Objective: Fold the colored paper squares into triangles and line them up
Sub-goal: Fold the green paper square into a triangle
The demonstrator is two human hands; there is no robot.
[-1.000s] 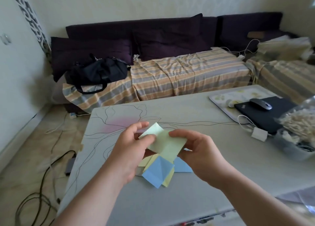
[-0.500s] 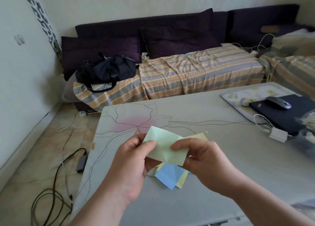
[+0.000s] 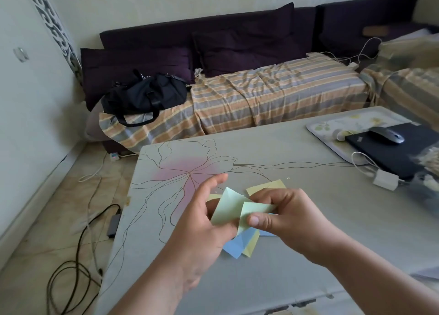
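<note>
Both hands hold a pale green paper square (image 3: 229, 206) in the air above the grey table (image 3: 308, 231). My left hand (image 3: 204, 222) pinches its left part between thumb and fingers, index finger raised. My right hand (image 3: 282, 217) pinches the right corner, which is bent over toward the middle. Beneath the hands lies a small pile of papers on the table: a blue folded paper (image 3: 235, 244), a yellow paper (image 3: 251, 246) beside it, and another yellow paper (image 3: 267, 186) sticking out behind the right hand. The hands hide much of the pile.
A flowered tray (image 3: 325, 127) at the table's right holds a black laptop (image 3: 389, 148) with a mouse (image 3: 387, 135) on top. A white charger (image 3: 384, 179) lies near it. Beyond the table stands a striped sofa (image 3: 273, 96) with a black bag (image 3: 145, 96). Cables run over the floor at left.
The green paper was flat between both hands; now my right hand has bent its right corner over toward the middle. The camera view has shifted left and down.
</note>
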